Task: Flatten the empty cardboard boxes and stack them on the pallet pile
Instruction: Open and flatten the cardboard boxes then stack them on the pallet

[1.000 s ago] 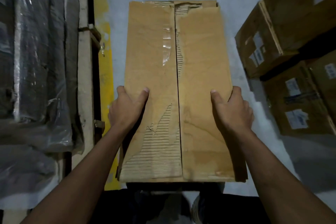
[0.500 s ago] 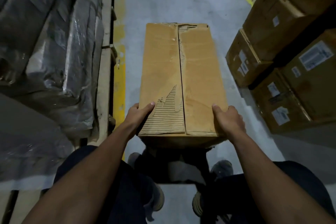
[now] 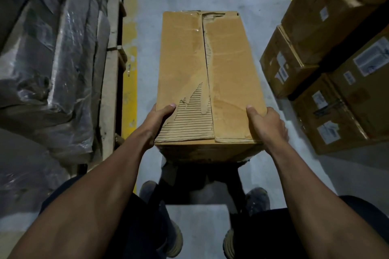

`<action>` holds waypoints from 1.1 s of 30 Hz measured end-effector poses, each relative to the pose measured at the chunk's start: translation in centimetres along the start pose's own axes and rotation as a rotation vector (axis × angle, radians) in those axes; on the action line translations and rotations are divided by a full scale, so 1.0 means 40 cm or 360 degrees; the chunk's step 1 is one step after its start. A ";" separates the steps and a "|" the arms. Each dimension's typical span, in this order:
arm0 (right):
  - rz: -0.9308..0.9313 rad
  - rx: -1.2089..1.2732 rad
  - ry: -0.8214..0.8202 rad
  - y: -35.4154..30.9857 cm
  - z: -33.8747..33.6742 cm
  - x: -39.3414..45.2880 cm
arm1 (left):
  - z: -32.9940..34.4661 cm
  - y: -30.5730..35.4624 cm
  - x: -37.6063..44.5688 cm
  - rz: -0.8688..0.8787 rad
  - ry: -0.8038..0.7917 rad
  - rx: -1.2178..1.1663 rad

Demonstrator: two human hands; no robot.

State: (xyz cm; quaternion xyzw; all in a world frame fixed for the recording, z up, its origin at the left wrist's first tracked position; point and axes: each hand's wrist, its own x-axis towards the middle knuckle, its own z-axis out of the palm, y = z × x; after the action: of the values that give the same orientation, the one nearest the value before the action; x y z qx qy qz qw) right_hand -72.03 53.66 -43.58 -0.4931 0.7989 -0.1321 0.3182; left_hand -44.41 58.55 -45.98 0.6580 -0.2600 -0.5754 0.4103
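A long brown cardboard box (image 3: 229,73) is held out in front of me above the grey floor, its two top flaps closed along a centre seam with torn paper and exposed corrugation near me. My left hand (image 3: 156,121) grips its near left corner, thumb on top and fingers down the side. My right hand (image 3: 266,125) grips the near right corner the same way. The box's underside is hidden.
Plastic-wrapped goods (image 3: 52,59) on a wooden pallet (image 3: 109,90) line the left, beside a yellow floor stripe (image 3: 129,82). Stacked labelled cardboard boxes (image 3: 336,69) line the right. My shoes (image 3: 255,198) and dark trousers show below the box.
The box has dropped lower and away from my face, so more of the aisle floor and my legs show. Both hands have slid to its near corners.
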 end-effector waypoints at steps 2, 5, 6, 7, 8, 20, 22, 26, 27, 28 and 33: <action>0.0005 0.0053 0.0013 -0.005 -0.001 0.014 | 0.000 0.013 0.015 0.0048 -0.0029 0.0007; 0.0030 0.0171 0.0032 -0.010 0.004 0.026 | -0.007 0.054 0.014 0.0121 -0.0054 0.0083; 0.0039 0.0226 0.0035 -0.013 0.007 0.030 | -0.012 0.075 0.011 0.0149 -0.0065 0.0113; 0.0053 0.0284 0.0037 -0.014 0.011 0.034 | -0.017 0.095 0.008 0.0171 -0.0068 0.0119; 0.0061 0.0343 0.0044 -0.017 0.015 0.036 | -0.022 0.119 0.003 0.0201 -0.0073 0.0129; 0.0299 0.1111 -0.0480 -0.013 0.134 0.035 | 0.018 0.323 -0.068 0.0413 0.0055 0.0653; 0.0376 0.1020 -0.0634 0.008 0.173 0.033 | 0.041 0.298 -0.052 0.0360 0.0077 0.0895; 0.0587 0.0770 -0.0788 0.055 0.219 0.031 | 0.115 0.203 -0.044 0.0343 0.0102 0.1280; 0.0618 0.0764 -0.0795 0.065 0.224 0.034 | 0.136 0.180 -0.045 0.0350 0.0079 0.1357; 0.0643 0.0783 -0.0790 0.069 0.224 0.031 | 0.156 0.163 -0.050 0.0369 0.0068 0.1401; 0.0509 0.0830 -0.0956 0.052 0.170 0.018 | 0.179 0.087 -0.002 0.0491 -0.0010 0.1433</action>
State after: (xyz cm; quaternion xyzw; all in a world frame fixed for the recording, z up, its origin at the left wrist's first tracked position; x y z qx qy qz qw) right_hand -69.37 54.73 -50.15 -0.2826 0.6770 -0.1291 0.6671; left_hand -50.94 55.07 -43.04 0.7223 -0.5793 -0.3400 0.1643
